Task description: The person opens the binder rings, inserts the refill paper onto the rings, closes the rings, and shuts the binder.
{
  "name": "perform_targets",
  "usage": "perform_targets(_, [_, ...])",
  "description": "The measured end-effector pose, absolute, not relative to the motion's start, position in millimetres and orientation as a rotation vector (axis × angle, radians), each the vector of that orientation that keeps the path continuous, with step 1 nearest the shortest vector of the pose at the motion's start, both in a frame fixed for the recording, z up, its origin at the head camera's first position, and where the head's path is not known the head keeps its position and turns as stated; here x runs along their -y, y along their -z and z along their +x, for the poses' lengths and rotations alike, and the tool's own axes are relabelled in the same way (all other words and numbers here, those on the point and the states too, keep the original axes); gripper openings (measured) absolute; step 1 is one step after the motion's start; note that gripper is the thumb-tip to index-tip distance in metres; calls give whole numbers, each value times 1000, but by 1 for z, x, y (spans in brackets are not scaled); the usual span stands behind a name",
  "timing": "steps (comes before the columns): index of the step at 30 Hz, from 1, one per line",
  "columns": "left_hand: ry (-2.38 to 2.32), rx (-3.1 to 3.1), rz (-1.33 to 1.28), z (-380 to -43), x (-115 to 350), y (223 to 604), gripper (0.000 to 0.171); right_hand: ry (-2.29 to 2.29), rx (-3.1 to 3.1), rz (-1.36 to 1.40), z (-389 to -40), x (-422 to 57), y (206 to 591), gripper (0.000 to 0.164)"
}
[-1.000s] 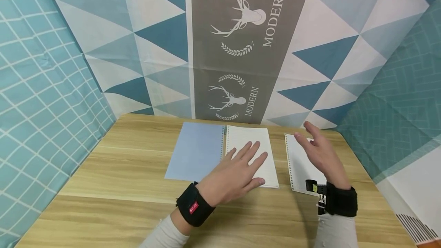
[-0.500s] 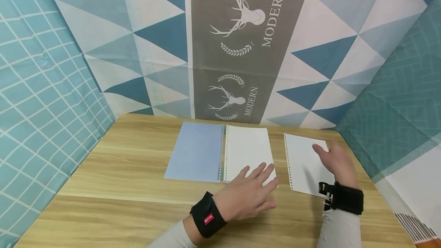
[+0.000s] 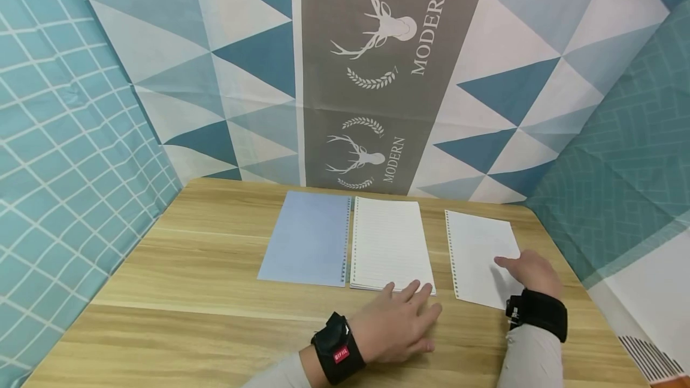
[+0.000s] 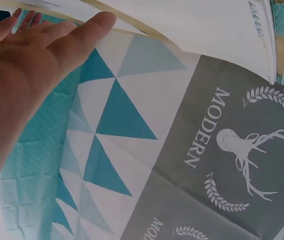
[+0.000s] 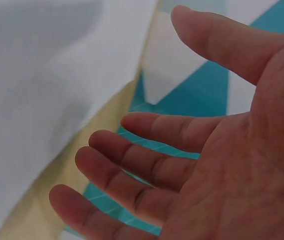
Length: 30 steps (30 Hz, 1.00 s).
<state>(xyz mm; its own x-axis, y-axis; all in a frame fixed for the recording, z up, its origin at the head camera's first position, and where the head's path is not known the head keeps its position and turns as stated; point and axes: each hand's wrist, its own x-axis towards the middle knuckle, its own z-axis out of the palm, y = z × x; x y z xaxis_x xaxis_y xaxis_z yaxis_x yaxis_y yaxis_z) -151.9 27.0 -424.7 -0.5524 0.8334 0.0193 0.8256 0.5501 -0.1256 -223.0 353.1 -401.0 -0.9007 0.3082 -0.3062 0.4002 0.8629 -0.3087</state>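
Note:
A stack of white lined loose-leaf paper (image 3: 390, 244), punched along its left edge, lies in the middle of the table. My left hand (image 3: 396, 327) is at its near edge, fingers spread, fingertips over or just short of the lower right corner; contact cannot be told. In the left wrist view that hand (image 4: 32, 60) holds nothing. To the right lies a single white punched sheet (image 3: 477, 250). My right hand (image 3: 533, 273) hovers at its right edge, thumb over the paper. The right wrist view shows this hand (image 5: 206, 170) with fingers apart and nothing between them.
A blue punched sheet or cover (image 3: 307, 238) lies just left of the stack, its holes facing the stack's. The wooden table (image 3: 188, 256) backs onto a patterned cloth wall (image 3: 259, 106). Tiled-pattern cloths (image 3: 81, 136) bound the sides.
My left hand has slid off the paper stack toward me and slightly right. My right hand has come down and back to the single sheet's right edge. The papers have stayed put.

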Motion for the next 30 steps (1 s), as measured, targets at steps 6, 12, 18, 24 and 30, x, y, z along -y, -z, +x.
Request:
perform_targets(6, [-231, 2621, -1431, -148, -27, 434, 54, 541, -2787, 619, -221, -359, 419, 79])
perform_targets(12, [-241, 2655, -1434, -148, -27, 440, 57, 512, -2823, 719, -225, -358, 430, 81])
perform_targets(18, [-260, 2651, -1431, -147, -27, 443, 56, 606, -2816, 778, -230, -355, 432, 75])
perform_targets(24, [-259, 2656, -1427, -147, -28, 445, 55, 661, -2788, 702, -232, -358, 432, 77])
perform_targets(30, [-271, 2660, -1407, -147, -29, 447, 57, 738, -2760, 723, -231, -359, 432, 80])
